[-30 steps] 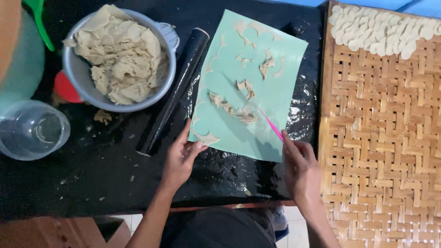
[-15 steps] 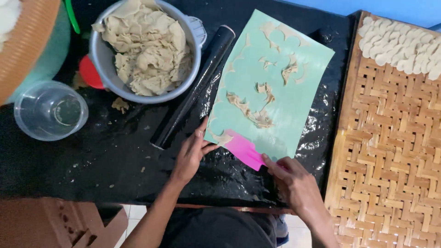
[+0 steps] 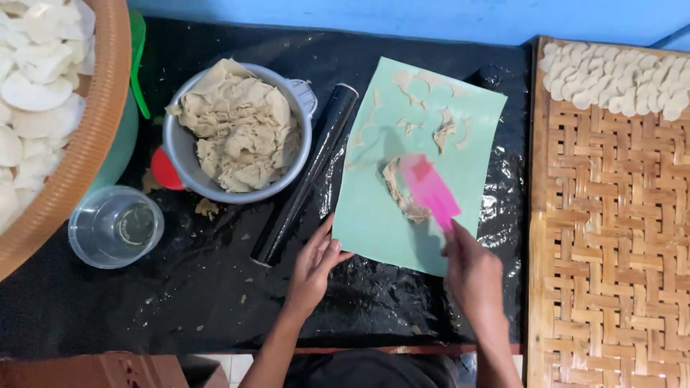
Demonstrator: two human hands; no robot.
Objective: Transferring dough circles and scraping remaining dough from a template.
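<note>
Head view looks straight down on a pink scraper (image 3: 429, 190), a flat plastic blade lying low over the middle of a pale green mat (image 3: 402, 237), with its long axis running diagonally: the broad end points up and toward the far-left of the mat, the narrow end comes back down to the right hand (image 3: 473, 276). That hand closes its fingers around the narrow end, a grip that seems meant to keep the blade shallow against the mat so its edge can gather the dough scraps (image 3: 402, 197) bunched just at the blade's left side. More thin scraps (image 3: 445, 133) lie farther up the mat. The left hand (image 3: 314, 267) rests at the mat's near-left corner, fingers loosely spread with the tips on or at the edge, apparently pinning the sheet so it does not slide. Just left of the mat a black rolling pin (image 3: 305, 176) lies on a similar diagonal, set aside but within reach. Left of that stands a grey bowl (image 3: 295, 169) heaped with dough, and farther left a clear cup (image 3: 115, 226) and a woven basket (image 3: 86, 144) of white pieces. Right of the mat a woven bamboo tray (image 3: 611, 251) carries rows of cut rounds (image 3: 618, 75) along its far edge.
</note>
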